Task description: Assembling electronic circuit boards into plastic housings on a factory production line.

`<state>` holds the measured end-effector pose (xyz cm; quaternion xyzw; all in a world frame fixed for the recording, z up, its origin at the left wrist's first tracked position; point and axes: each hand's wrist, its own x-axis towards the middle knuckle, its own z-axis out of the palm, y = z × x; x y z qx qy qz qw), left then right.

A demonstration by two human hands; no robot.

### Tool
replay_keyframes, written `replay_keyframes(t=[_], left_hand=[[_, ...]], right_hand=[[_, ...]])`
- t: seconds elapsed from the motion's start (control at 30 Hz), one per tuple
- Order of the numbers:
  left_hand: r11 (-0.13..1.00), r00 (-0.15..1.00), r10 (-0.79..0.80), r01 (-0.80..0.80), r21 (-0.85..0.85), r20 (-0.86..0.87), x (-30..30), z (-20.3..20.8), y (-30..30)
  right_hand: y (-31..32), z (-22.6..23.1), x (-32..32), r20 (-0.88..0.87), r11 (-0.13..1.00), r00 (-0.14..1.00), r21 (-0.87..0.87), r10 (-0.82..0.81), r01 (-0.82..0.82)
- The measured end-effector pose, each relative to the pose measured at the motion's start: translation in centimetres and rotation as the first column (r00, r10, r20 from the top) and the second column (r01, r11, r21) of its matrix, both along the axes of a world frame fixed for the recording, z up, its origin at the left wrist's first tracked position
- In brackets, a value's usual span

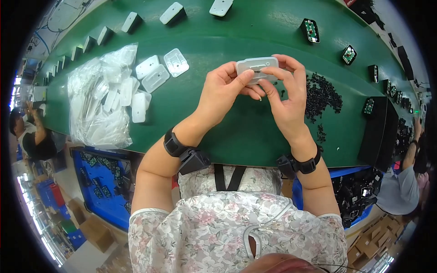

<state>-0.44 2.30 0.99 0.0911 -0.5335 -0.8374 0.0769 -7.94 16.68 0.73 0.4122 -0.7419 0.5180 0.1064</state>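
Observation:
Above the middle of the green table, my left hand (223,88) is closed on a translucent white plastic cover (246,67), a rounded rectangle with the thumb across its face. My right hand (289,88) grips the cover's right end, its index fingertip on the face and its thumb at the lower edge. Between my left thumb and right index finger, a small black part (257,71) shows on the cover; its exact shape is hard to make out. A heap of small black parts (321,98) lies just right of my right hand. Left of my hands rest several loose covers (155,78).
A clear plastic bag (98,123) with more covers spreads over the table's left. Dark housings with white covers (173,13) line the far left edge; open housings with green circuit boards (311,31) line the far right. A blue bin (98,186) stands below left. Other people work at both sides.

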Motion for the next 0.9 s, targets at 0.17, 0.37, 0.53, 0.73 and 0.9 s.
replay_keyframes(t=[0.17,0.37,0.53,0.73,0.9], left_hand=[[1.0,1.0,0.001,-0.001,-0.008,-0.002,0.0,0.1,0.0],[0.999,1.0,0.015,-0.015,-0.031,-0.002,0.0,-0.2,0.1],[0.998,0.999,0.009,-0.012,-0.062,-0.045,-0.1,-0.4,-0.2],[0.983,0.997,-0.023,0.01,-0.186,-0.069,0.0,-0.8,0.2],[0.938,0.997,-0.079,0.073,-0.338,-0.004,0.0,-1.0,0.3]], right_hand=[[-0.2,-0.3,0.1,0.004,0.999,1.0,-0.038,0.018,-0.018],[-0.2,-0.8,0.0,0.038,0.998,0.999,-0.053,0.027,-0.025],[0.0,-0.8,-0.2,0.004,0.992,0.996,-0.088,0.092,-0.091],[0.7,0.7,-0.7,0.501,0.996,0.861,-0.043,0.091,-0.08],[1.7,1.5,-1.4,0.496,0.947,0.865,0.232,0.08,-0.221]])
